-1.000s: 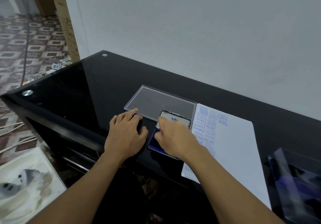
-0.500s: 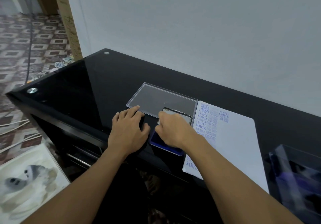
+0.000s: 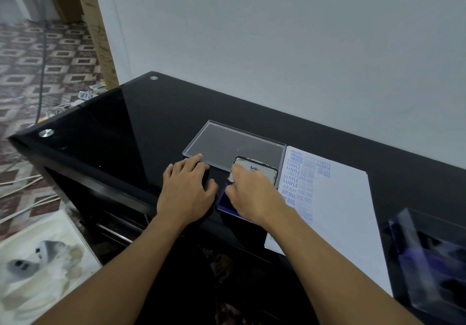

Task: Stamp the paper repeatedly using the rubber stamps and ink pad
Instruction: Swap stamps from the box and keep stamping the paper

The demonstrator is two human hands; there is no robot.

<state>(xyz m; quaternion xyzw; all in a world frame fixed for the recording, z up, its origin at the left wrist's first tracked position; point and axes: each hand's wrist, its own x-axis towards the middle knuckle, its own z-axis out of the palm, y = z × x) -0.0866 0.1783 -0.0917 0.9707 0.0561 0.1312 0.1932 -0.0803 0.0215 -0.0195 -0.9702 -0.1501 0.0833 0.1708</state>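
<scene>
An open ink pad with a blue pad (image 3: pixel 224 202) and a raised metal lid (image 3: pixel 257 169) lies on the black glass table (image 3: pixel 151 123). My right hand (image 3: pixel 252 196) is over the pad with its fingers curled down onto it, pinching a rubber stamp that the hand almost entirely hides. Just left of the pad, my left hand (image 3: pixel 187 191) rests with fairly straight fingers on a black object (image 3: pixel 207 173). The white paper (image 3: pixel 340 211) lies to the right of the pad and carries several blue stamp prints along its left side.
A clear plastic tray (image 3: pixel 227 143) sits behind the hands, touching the paper's far left corner. A dark transparent box (image 3: pixel 428 261) stands at the table's right front. The wall runs close behind the table. Cables and a picture lie on the floor to the left.
My right hand dipped forward over the lid and came back a little, staying on the pad. My left hand has not moved.
</scene>
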